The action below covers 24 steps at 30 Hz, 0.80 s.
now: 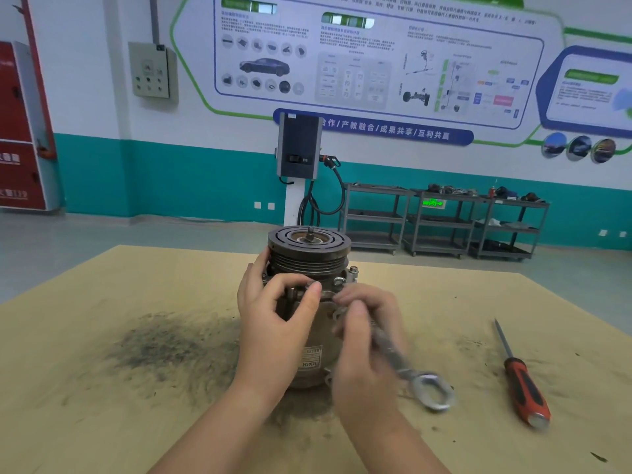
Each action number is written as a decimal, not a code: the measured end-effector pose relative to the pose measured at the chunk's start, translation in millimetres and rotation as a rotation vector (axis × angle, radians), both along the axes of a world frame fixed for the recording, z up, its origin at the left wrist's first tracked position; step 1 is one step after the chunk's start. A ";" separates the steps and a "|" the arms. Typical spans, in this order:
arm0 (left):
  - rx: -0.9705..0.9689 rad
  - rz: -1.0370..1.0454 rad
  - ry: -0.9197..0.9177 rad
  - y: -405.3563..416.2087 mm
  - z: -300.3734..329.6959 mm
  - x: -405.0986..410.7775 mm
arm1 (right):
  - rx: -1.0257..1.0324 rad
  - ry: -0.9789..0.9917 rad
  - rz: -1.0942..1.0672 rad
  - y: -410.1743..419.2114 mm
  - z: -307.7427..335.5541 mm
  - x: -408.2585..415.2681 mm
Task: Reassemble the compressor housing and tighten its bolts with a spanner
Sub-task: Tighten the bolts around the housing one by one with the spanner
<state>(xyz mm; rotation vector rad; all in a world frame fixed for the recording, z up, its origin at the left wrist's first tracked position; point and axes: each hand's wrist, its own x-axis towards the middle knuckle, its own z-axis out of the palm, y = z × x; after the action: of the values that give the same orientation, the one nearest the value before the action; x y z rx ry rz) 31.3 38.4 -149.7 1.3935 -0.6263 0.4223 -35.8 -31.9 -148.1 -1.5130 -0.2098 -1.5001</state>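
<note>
The compressor (309, 258) stands upright on the brown table (102, 336), its dark grooved pulley on top and a label low on its housing. My left hand (273, 319) grips the housing's left front, thumb near a bolt at the flange. A steel spanner (403, 364) is held in my right hand (369, 336), its open end at the flange by my left thumb and its ring end pointing down to the right. Two bolt heads (352, 270) show on the flange's right side. My hands hide the bolt under the spanner's jaw.
A screwdriver (523, 381) with a red and black handle lies on the table at the right. Dark grit (164, 343) is smeared on the tabletop left of the compressor. Beyond the table are a charging unit (299, 148) and metal shelf carts (444, 220).
</note>
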 end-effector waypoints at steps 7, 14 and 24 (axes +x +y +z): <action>-0.009 -0.028 0.003 1.3 1.8 1.4 | -0.376 0.121 -0.018 -4.4 2.9 1.3; 0.004 0.050 -0.040 0.8 -0.4 -2.3 | 0.362 -0.034 0.376 -23.8 27.9 -7.9; 0.003 0.012 -0.023 3.7 1.1 -2.9 | 0.832 0.092 0.756 -50.8 38.3 -8.0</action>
<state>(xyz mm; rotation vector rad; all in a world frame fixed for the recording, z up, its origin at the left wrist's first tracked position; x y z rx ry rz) 28.4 42.1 -148.6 1.3977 -0.6375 0.4480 -43.8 -82.7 -109.8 -0.6908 -0.0662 -0.7406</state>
